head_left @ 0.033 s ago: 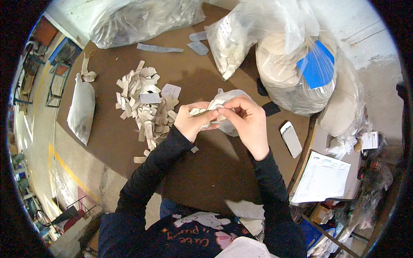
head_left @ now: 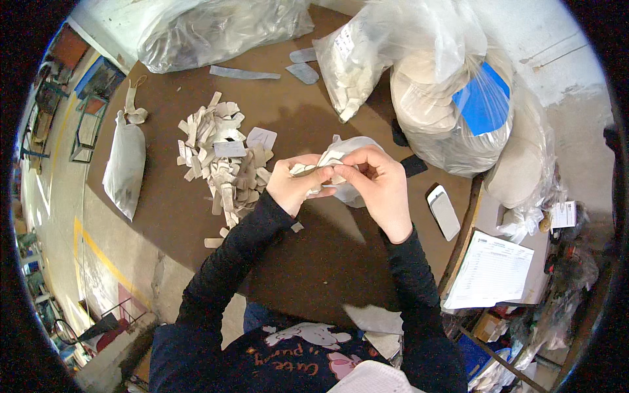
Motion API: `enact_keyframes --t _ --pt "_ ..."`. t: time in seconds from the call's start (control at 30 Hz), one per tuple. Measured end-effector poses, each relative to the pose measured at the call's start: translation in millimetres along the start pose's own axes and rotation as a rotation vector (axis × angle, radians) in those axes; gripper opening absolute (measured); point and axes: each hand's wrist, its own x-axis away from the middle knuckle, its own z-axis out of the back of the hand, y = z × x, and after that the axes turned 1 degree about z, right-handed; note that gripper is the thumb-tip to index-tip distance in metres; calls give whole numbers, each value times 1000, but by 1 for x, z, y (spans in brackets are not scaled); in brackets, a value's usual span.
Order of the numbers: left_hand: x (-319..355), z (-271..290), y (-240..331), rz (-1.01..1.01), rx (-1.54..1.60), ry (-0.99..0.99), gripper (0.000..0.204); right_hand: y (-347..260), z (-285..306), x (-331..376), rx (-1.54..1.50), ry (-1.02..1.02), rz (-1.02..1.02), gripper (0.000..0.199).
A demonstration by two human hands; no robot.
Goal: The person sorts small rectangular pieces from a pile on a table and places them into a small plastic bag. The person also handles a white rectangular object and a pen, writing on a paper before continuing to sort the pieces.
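"Pinching what, mid-frame?"

"Pale strips (head_left: 332, 158): the left hand (head_left: 291, 185) has fingers clamped on them; the right hand (head_left: 380, 186) nips an end between thumb and forefinger."

"Which step?"

"Working through a small bunch, I'd judge; the next move calls for a steady left grip."

"Beyond?"

"Clear bag (head_left: 351, 196) behind the hands; loose pile (head_left: 244, 179) left of centre."
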Motion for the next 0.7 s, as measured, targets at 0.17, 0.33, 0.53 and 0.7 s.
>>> enact_keyframes --t 0.17,0.33,0.53,0.7 --pt "7 -1 6 -12 229 -47 26 2 11 -4 -88 -54 -57 5" --pt "-5 4 5 -84 -20 -83 24 -12 24 -9 -397 -101 -62 4" --pt "-8 8 -1 -171 -159 -59 27 -1 14 -7 -139 4 -90 6" --pt "-9 19 23 -29 237 -115 38 -2 22 -14 -67 209 32 8"
